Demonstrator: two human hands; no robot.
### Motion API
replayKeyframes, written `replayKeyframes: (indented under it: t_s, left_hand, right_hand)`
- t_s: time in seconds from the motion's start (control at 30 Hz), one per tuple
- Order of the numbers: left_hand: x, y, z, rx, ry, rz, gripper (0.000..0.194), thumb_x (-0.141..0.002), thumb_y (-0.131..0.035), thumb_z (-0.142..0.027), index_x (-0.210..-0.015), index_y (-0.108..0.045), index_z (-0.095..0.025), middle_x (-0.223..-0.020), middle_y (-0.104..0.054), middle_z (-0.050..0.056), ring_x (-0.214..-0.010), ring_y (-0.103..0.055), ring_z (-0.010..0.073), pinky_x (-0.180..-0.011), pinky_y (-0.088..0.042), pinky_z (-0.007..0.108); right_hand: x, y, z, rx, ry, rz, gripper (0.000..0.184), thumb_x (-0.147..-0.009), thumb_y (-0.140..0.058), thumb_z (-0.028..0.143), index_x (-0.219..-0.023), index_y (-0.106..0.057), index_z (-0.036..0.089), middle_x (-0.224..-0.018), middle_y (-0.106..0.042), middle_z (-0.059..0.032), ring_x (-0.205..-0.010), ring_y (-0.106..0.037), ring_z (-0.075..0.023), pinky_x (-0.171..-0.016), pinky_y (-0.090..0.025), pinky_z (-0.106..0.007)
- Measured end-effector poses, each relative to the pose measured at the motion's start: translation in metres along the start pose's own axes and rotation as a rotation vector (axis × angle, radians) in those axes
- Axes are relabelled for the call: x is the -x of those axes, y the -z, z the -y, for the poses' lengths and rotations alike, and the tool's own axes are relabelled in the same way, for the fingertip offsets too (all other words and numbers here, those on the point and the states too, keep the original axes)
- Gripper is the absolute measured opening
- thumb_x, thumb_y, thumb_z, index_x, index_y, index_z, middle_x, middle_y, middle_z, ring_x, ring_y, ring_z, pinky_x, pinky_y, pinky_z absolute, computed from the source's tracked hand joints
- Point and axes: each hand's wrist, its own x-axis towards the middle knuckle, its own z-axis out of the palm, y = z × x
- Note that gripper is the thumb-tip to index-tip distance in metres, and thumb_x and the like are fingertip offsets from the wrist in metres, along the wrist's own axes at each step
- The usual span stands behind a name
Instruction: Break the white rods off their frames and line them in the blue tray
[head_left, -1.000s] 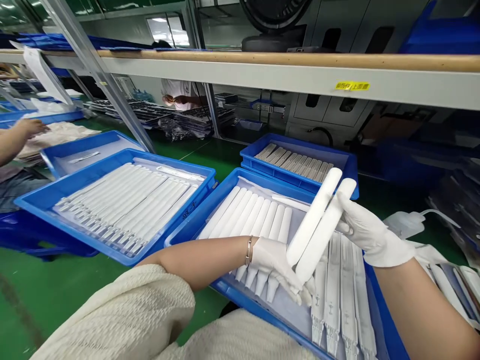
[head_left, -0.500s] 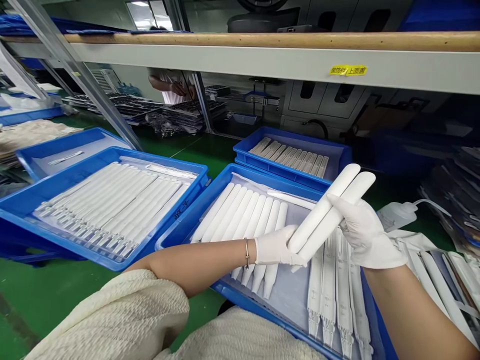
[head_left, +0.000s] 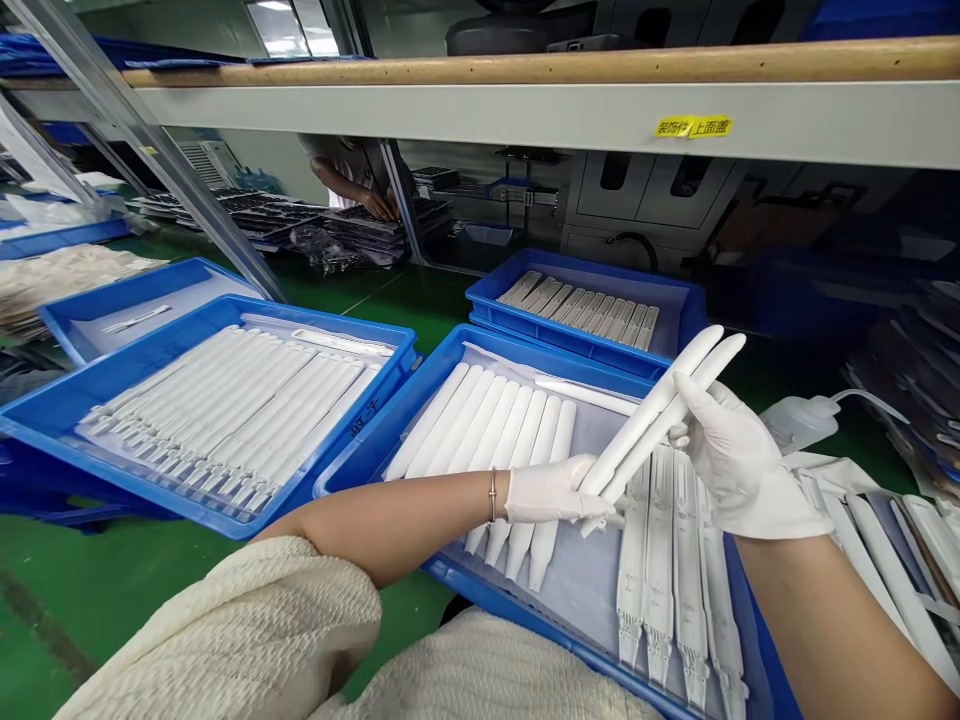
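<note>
Two long white plastic strips with rounded ends are held side by side, tilted, above the near blue tray. My left hand, in a white glove, is closed around their lower ends. Gloved as well, my right hand pinches them nearer the upper ends, thumb on top. Under my left forearm lies a row of smooth white strips, partly hidden by the arm. Below my right hand are several white strips turned with their detailed, notched side up.
A second blue tray on the left holds a packed row of white strips; another tray stands behind. A squeeze bottle is at right. A shelf beam crosses above. A person's arms show at the back.
The two strips have been rolled in my hands, so their narrow edges show more. My right hand has shifted slightly right. The person at the back has reached down.
</note>
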Motion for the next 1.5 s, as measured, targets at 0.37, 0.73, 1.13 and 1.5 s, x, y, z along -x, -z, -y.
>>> replayKeyframes:
  t_s: [0.37,0.73,1.13,1.5]
  left_hand:
    - [-0.004,0.005,0.003,-0.172,0.08,0.012,0.048,-0.074,-0.085,-0.041,-0.105,-0.06,-0.013,-0.101,-0.068,0.008,-0.082,-0.065,0.0117,-0.071,-0.052,0.026]
    - [0.007,0.0,-0.011,0.106,0.16,0.329,0.063,-0.061,-0.091,-0.044,-0.106,-0.058,-0.016,-0.093,-0.072,0.007,-0.075,-0.072,0.0201,-0.069,-0.057,0.035]
    - [0.009,-0.011,-0.037,-0.944,0.16,-0.64,0.041,-0.082,-0.067,-0.048,-0.107,-0.056,-0.018,-0.093,-0.07,0.007,-0.076,-0.068,0.0232,-0.062,-0.05,0.032]
    - [0.017,-0.021,-0.035,-0.909,-0.041,-0.328,0.089,-0.07,-0.084,-0.04,-0.147,-0.041,-0.025,-0.107,-0.063,0.008,-0.091,-0.065,0.0239,-0.079,-0.054,0.038]
  right_hand:
    - [-0.001,0.0,-0.005,0.108,0.074,0.016,0.04,-0.068,-0.09,0.045,-0.092,-0.073,0.018,-0.062,-0.053,0.002,-0.052,-0.043,-0.0069,-0.045,-0.042,-0.018]
    - [0.015,0.007,-0.003,0.065,-0.014,0.425,0.045,-0.071,-0.086,0.048,-0.105,-0.077,0.02,-0.047,-0.046,0.0042,-0.042,-0.041,-0.0086,-0.042,-0.041,-0.021]
    - [-0.001,-0.011,-0.013,0.087,0.04,0.155,0.052,-0.07,-0.084,0.058,-0.103,-0.064,0.023,-0.083,-0.061,0.0002,-0.06,-0.054,-0.0102,-0.05,-0.048,-0.022]
    - [-0.014,0.002,-0.02,0.221,-0.022,0.023,0.035,-0.075,-0.082,0.047,-0.074,-0.066,0.016,-0.066,-0.058,-0.0034,-0.053,-0.045,-0.0105,-0.041,-0.037,-0.022]
